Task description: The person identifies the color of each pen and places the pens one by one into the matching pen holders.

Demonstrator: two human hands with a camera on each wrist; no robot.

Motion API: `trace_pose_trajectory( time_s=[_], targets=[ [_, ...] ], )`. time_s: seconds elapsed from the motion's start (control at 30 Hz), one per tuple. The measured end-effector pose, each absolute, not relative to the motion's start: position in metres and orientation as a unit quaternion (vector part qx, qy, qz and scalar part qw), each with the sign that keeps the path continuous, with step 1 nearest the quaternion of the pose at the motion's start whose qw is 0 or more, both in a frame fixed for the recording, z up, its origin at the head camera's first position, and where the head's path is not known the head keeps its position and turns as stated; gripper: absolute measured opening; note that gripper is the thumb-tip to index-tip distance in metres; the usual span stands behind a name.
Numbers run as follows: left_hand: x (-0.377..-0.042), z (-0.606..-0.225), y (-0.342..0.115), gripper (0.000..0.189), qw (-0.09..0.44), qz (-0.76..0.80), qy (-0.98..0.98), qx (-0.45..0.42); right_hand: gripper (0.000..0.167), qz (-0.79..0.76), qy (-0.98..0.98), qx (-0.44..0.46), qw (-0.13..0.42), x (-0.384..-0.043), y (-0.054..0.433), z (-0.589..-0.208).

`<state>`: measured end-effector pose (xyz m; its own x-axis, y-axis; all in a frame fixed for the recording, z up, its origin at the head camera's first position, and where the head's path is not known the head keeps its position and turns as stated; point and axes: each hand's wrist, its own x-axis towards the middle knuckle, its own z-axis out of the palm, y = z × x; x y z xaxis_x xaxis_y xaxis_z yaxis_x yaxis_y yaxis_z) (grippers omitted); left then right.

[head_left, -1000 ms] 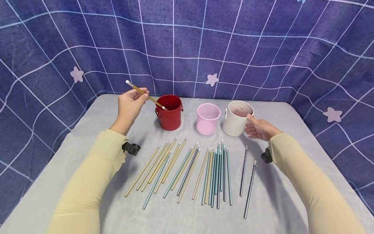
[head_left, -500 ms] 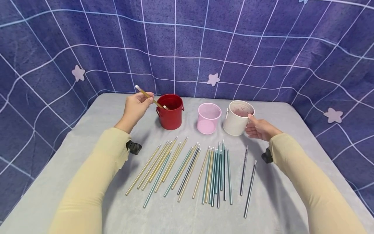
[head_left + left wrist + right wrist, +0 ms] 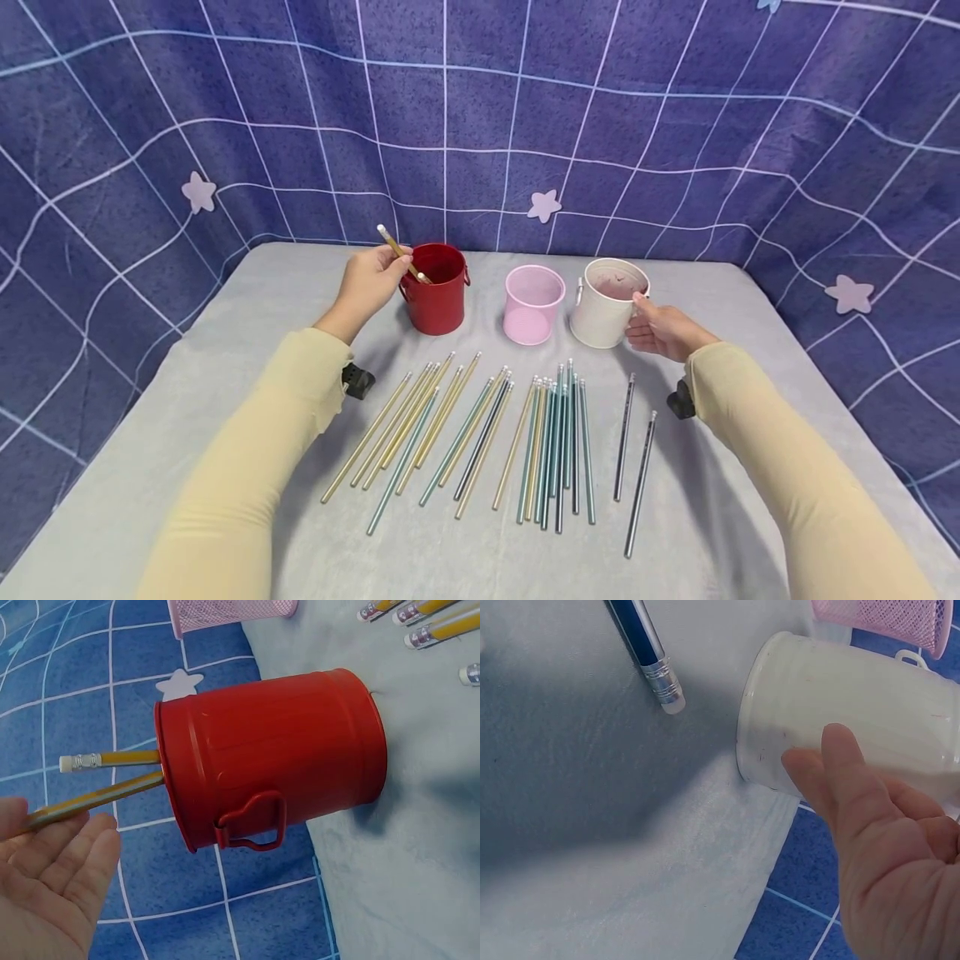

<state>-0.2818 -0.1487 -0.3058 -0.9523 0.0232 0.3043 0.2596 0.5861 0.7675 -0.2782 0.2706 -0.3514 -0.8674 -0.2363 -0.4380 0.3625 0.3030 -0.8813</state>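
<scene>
My left hand pinches a gold pencil near its white eraser, above the left side of the red bucket. In the left wrist view, the lower end of this pencil goes inside the red rim, hidden there. A second gold pencil leans in the same bucket, eraser end out. At the right, my right hand holds the side of a white bucket, thumb at its rim. The right wrist view has the fingers lying along its outer wall.
Between the two buckets stands a pink mesh cup. Gold, teal and dark pencils lie in rows on the grey cloth. Two dark pencils lie apart at the right. A blue gridded curtain rises behind.
My left hand has moved right and slightly down toward the red bucket, and the gold pencil has tipped steeper, farther into it. My right hand and the white bucket stay put.
</scene>
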Motion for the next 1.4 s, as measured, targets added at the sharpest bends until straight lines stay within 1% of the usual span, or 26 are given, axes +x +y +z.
trace_pose_trajectory(
  time_s=[0.33,0.57,0.7,0.83,1.1,1.27,1.4],
  targets=[
    [-0.286,-0.315,-0.146,0.028,0.111,-0.367,-0.921,-0.067,0.085,-0.586,0.769,0.041,0.253,-0.278,0.270,-0.352],
    [-0.291,-0.326,-0.148,0.031,0.093,-0.357,-0.927,-0.066,0.086,-0.581,0.776,0.047,0.240,-0.279,0.269,-0.355],
    [-0.292,-0.330,-0.148,0.031,0.086,-0.369,-0.924,-0.057,0.084,-0.572,0.784,0.052,0.236,-0.280,0.268,-0.356],
    [-0.292,-0.332,-0.147,0.030,0.087,-0.371,-0.923,-0.059,0.083,-0.572,0.785,0.054,0.233,-0.280,0.268,-0.357],
    [-0.294,-0.334,-0.150,0.030,0.086,-0.308,-0.944,-0.081,0.083,-0.574,0.784,0.057,0.229,-0.280,0.271,-0.356],
    [-0.297,-0.336,-0.151,0.030,0.084,-0.304,-0.946,-0.079,0.083,-0.578,0.782,0.054,0.227,-0.280,0.269,-0.358],
    [-0.297,-0.339,-0.149,0.028,0.094,-0.308,-0.943,-0.089,0.083,-0.581,0.780,0.051,0.228,-0.278,0.269,-0.358]
  ],
)
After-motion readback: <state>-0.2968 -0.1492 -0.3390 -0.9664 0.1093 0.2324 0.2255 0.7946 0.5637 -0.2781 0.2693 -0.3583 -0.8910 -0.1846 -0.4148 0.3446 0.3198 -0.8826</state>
